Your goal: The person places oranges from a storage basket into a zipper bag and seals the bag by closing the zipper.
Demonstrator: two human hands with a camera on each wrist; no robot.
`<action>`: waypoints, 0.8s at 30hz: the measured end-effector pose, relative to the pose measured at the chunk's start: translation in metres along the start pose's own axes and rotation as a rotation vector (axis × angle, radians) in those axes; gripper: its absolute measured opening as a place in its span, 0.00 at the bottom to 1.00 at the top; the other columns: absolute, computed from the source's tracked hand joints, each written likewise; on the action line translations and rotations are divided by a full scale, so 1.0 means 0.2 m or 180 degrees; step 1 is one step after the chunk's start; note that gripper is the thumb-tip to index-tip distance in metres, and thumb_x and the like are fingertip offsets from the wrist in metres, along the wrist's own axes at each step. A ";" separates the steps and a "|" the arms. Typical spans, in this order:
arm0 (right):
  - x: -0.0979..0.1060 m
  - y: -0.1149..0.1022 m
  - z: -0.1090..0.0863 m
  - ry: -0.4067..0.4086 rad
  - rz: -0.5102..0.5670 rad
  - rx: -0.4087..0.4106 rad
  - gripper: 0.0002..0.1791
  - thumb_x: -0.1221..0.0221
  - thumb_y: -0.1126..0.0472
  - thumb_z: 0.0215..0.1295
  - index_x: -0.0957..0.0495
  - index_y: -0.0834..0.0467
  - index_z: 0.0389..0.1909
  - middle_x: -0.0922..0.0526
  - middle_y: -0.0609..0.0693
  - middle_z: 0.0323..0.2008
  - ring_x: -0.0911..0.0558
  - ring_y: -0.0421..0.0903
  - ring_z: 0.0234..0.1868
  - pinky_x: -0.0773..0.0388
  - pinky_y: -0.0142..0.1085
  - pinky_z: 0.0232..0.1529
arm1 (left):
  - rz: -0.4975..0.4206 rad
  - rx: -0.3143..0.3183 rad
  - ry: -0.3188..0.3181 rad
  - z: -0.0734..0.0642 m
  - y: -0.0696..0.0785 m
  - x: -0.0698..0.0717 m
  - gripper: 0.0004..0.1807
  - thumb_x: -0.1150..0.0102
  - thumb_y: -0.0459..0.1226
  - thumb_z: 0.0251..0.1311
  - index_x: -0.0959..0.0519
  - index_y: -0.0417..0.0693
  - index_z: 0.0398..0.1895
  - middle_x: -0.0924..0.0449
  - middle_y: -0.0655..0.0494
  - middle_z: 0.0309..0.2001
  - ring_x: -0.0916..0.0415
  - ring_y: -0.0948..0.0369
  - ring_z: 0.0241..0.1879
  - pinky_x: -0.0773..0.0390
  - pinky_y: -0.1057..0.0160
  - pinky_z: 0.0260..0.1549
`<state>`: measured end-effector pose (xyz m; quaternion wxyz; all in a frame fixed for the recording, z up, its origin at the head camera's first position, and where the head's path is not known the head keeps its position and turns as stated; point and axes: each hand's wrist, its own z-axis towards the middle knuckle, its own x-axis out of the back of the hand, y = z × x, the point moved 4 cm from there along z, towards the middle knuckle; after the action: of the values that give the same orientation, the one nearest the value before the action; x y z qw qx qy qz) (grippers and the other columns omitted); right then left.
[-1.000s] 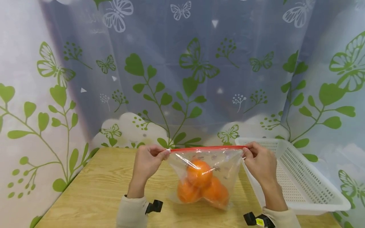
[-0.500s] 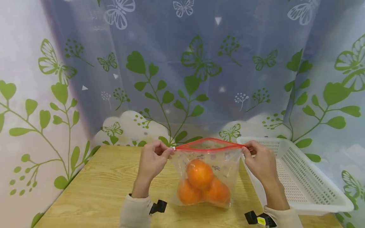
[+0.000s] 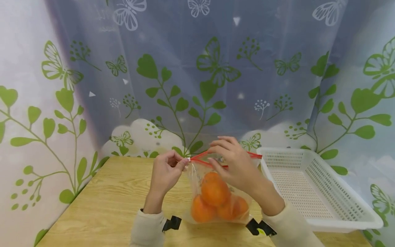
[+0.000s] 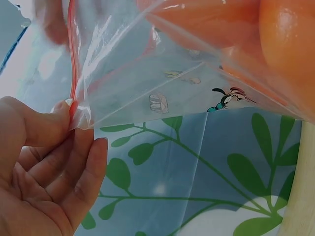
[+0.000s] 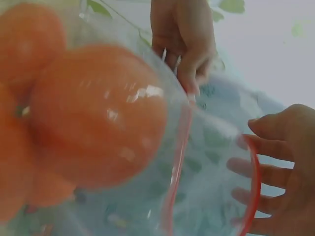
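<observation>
A clear zip bag with a red zip edge stands on the table, holding several oranges. Its mouth is spread apart. At the left corner, by a small white slider, my left hand pinches the bag between thumb and finger; the left wrist view shows its other fingers loosely bent below. My right hand lies over the mouth with fingers extended. In the right wrist view its fingers are spread at one red edge, their tips seen through the plastic. The bag's right corner is free.
A white perforated plastic basket stands at the right of the wooden table. A curtain with butterflies and leaves hangs behind and at both sides.
The zip edges, together a second ago, have parted. My right hand has let go of the right corner and moved left over the mouth. My left hand keeps its pinch.
</observation>
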<state>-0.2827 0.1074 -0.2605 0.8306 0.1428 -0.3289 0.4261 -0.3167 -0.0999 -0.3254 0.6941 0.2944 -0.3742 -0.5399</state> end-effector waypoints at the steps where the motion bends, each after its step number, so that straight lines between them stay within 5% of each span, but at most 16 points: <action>1: -0.02 -0.03 0.03 -0.0092 -0.0019 0.0075 0.07 0.30 0.63 0.64 0.13 0.57 0.42 0.12 0.53 0.49 0.21 0.59 0.63 0.24 0.56 0.68 | 0.0000 -0.0016 0.0005 0.00 0.00 0.00 0.07 0.32 0.28 0.63 0.17 0.39 0.26 0.10 0.42 0.32 0.18 0.65 0.23 0.14 0.64 0.27; 5: -0.10 -0.10 0.13 -0.0432 -0.0229 0.0252 0.07 0.27 0.62 0.61 0.12 0.55 0.40 0.12 0.52 0.49 0.22 0.60 0.65 0.28 0.57 0.72 | 0.0037 -0.0103 0.0027 0.01 0.01 0.01 0.06 0.31 0.30 0.63 0.15 0.40 0.27 0.11 0.43 0.30 0.18 0.63 0.22 0.16 0.66 0.25; 11: -0.21 -0.09 0.20 -0.0905 -0.0575 0.0183 0.04 0.28 0.61 0.62 0.10 0.52 0.38 0.12 0.51 0.50 0.23 0.61 0.66 0.29 0.58 0.73 | 0.0159 -0.0073 0.0053 0.00 0.01 0.01 0.05 0.33 0.29 0.64 0.12 0.41 0.30 0.11 0.45 0.31 0.16 0.56 0.23 0.18 0.68 0.23; 18: -0.24 -0.09 0.26 -0.1185 -0.0795 0.0151 0.03 0.30 0.57 0.66 0.09 0.52 0.35 0.11 0.49 0.51 0.22 0.58 0.65 0.22 0.60 0.65 | 0.0326 -0.0164 0.0114 0.00 0.04 0.00 0.05 0.35 0.27 0.65 0.11 0.37 0.33 0.12 0.44 0.29 0.19 0.65 0.20 0.22 0.68 0.17; 24: -0.25 -0.12 0.34 -0.1787 -0.0944 0.0098 0.06 0.30 0.57 0.66 0.09 0.51 0.29 0.13 0.46 0.54 0.26 0.56 0.69 0.23 0.62 0.63 | 0.0393 -0.0202 0.0140 -0.01 0.05 0.01 0.05 0.35 0.25 0.63 0.11 0.36 0.32 0.11 0.45 0.29 0.17 0.60 0.21 0.22 0.68 0.17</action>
<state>-0.3132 0.0265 -0.2415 0.7581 0.3139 -0.5144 0.2492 -0.3099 -0.0988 -0.3182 0.7432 0.2604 -0.3589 -0.5011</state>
